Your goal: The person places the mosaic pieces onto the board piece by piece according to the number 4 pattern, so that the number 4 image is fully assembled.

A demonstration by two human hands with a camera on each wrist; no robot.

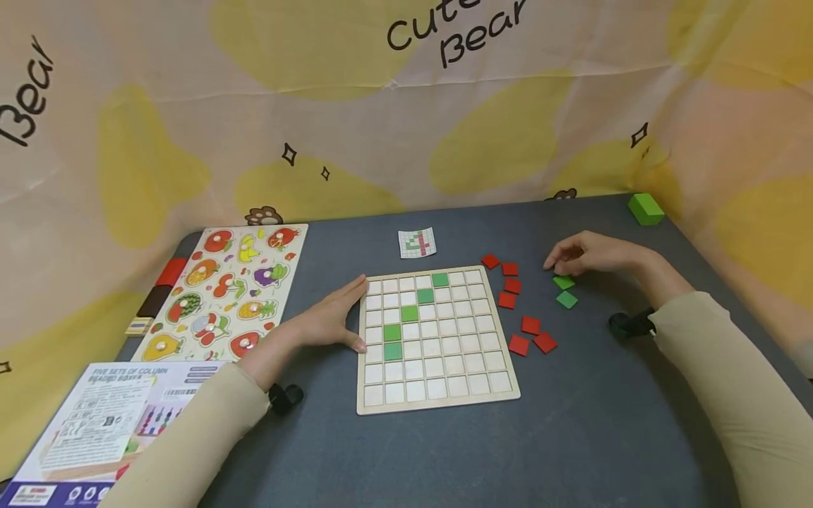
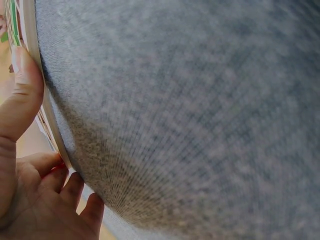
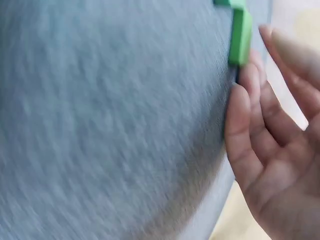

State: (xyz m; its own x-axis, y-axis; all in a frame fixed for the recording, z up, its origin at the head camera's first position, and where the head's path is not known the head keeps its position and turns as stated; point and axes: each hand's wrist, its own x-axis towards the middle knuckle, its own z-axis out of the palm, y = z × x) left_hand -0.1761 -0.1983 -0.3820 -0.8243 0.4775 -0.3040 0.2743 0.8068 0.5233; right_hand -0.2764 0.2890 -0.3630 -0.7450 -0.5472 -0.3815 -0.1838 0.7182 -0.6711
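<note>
Red tiles (image 1: 521, 310) between grid board (image 1: 438, 395) and right hand (image 1: 591, 255), fruit puzzle (image 1: 222, 289) leftward

Backdrop cloth (image 1: 406, 106): "Cute Bear", "Bear". Box (image 1: 95, 423): "FIVE SETS OF COLUMN BEADED BOXES".

Dark grey felt table (image 1: 571, 437) w/ cream-yellow "Cute Bear" cloth backdrop (image 1: 406, 106) behind

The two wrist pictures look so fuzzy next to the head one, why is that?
Head view: evenly lit and sharp, the grid board and red tiles crisp. Left wrist view: grey table cloth fills the frame, soft and out of focus, left hand at the edge. Right wrist view: smeared, blurring a green tile by the right hand.
</note>
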